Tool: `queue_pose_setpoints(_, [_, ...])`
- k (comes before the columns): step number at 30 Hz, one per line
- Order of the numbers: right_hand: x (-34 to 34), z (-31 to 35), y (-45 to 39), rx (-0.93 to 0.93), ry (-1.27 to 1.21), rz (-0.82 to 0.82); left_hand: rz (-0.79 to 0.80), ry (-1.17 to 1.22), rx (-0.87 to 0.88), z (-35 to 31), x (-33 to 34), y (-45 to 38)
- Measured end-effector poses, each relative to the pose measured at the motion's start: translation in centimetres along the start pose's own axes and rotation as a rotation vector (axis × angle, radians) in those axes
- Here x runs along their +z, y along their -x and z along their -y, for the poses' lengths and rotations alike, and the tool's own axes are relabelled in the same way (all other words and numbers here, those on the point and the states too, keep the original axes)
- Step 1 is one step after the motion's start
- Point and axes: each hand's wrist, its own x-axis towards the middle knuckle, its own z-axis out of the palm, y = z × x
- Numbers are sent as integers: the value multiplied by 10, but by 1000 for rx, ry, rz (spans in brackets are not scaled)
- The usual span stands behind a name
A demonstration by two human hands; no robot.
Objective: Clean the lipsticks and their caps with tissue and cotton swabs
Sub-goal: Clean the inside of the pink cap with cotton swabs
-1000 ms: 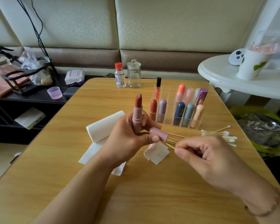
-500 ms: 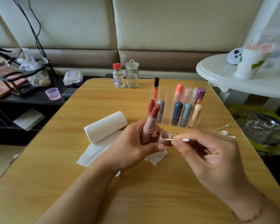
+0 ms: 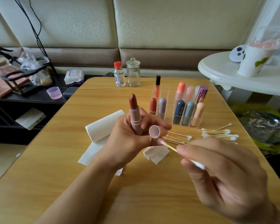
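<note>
Aiming swab (image 3: 169,147) | right fingers (image 3: 183,149) pinch it, tip just below-right of cap (image 3: 154,131) mouth | left hand (image 3: 129,136) grips cap, lipstick (image 3: 135,117)

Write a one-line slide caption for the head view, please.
Left hand holds an open lipstick and its cap; right hand pinches a cotton swab.

An uncapped pink lipstick (image 3: 135,118) with a brown-red bullet stands upright beside its cap (image 3: 154,131), open end toward the camera. A swab (image 3: 181,153) angles just below the cap.
</note>
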Motion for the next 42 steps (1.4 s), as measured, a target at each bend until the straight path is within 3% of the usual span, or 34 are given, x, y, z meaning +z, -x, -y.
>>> queue_pose_setpoints(10, [3,1,1,-56,65,-1,37,-28,18,-4,9,2])
queue_pose_setpoints(14, [4,1,-2,14,97,-24,75,-58,1,-4,9,2])
queue_pose_setpoints(24, [6,2,-4,139,51,-78,200,121,-113,3,9,4])
queue_pose_setpoints(31, [5,2,-5,134,58,-51,202,123,-120,1,10,6])
queue_pose_setpoints(39, [2,-5,0,128,279,-59,201,174,-104,2,10,6])
queue_pose_setpoints(42, [5,-1,1,190,225,-65,185,167,-100,3,10,6])
